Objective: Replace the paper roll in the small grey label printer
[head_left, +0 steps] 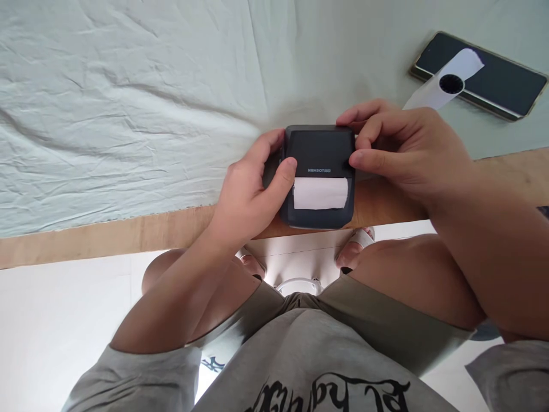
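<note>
Dark label printer point(319, 151) at centre, on the tabletop's point(128, 236) near edge | left hand point(249, 194) clamped on its 9 o'clock side, right hand point(403, 151) gripping its 2 o'clock corner | white label point(320, 193) showing at 6 o'clock | judged: printer being handled; further moves call for a steady two-sided grip.

Printer point(319, 154): matt dark plastic, white paper label point(320, 193). Cloth point(128, 103): wrinkled pale fabric. Bench point(107, 236) edge: smooth wood. Phone point(501, 80): glossy.
</note>
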`<action>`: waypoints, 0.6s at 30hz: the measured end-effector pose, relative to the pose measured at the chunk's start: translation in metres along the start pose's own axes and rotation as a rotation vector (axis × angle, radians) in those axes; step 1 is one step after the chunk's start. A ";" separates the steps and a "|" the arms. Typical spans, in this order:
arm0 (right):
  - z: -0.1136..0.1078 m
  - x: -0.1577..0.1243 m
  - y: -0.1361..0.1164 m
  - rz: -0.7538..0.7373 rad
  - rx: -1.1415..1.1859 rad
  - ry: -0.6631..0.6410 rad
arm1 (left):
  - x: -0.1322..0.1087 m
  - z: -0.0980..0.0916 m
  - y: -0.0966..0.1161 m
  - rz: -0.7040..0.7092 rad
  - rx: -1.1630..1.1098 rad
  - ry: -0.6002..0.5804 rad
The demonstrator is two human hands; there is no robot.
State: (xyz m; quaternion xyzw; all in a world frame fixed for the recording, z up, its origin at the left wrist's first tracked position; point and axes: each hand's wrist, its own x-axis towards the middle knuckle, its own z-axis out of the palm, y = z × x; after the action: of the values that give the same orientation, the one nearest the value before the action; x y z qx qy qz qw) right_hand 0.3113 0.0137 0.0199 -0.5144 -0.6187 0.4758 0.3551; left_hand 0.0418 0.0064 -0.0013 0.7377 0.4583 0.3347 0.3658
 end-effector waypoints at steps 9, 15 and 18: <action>0.001 0.002 0.009 0.002 0.085 0.082 | -0.001 0.000 0.002 -0.013 0.049 -0.012; 0.000 0.002 0.010 0.007 0.091 0.061 | -0.001 0.000 0.003 -0.017 0.062 -0.015; -0.002 0.002 0.011 0.006 0.090 0.061 | -0.001 -0.003 0.006 -0.024 0.066 -0.027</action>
State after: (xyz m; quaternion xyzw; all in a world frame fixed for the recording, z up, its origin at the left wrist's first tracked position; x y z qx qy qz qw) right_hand 0.3157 0.0162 0.0093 -0.5140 -0.5842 0.4883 0.3951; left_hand 0.0413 0.0045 0.0049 0.7483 0.4730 0.3049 0.3512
